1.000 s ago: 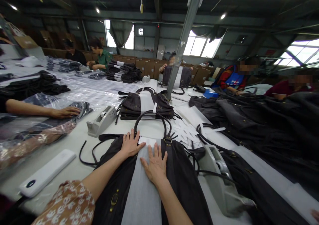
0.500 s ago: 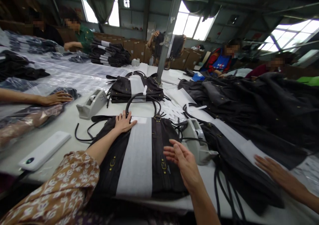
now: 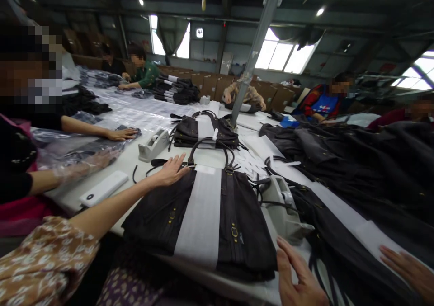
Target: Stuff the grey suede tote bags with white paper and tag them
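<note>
A black handbag (image 3: 251, 224) lies flat before me, with a white paper band (image 3: 200, 215) down its middle and gold-toned buckles. Its two looped handles point away from me. My left hand (image 3: 171, 170) is at the bag's top left corner, fingers stretched out, holding nothing. Beside the lower right corner of the bag is my right hand (image 3: 298, 274), thumb and fingers apart and nothing between them. Further back sits a stack of similar bags (image 3: 185, 132), also banded in white.
Grey tape dispensers stand left (image 3: 154, 144) and right (image 3: 283, 206) of the bag. A white power bank (image 3: 104, 188) lies at left. Co-workers' hands rest on plastic-wrapped goods (image 3: 81, 148) and a banded bag at right (image 3: 325, 224). A metal post (image 3: 251, 57) rises behind.
My right hand has moved from above the bag down to its lower right side. My left hand has turned and shifted slightly at the top corner. The view has swung left.
</note>
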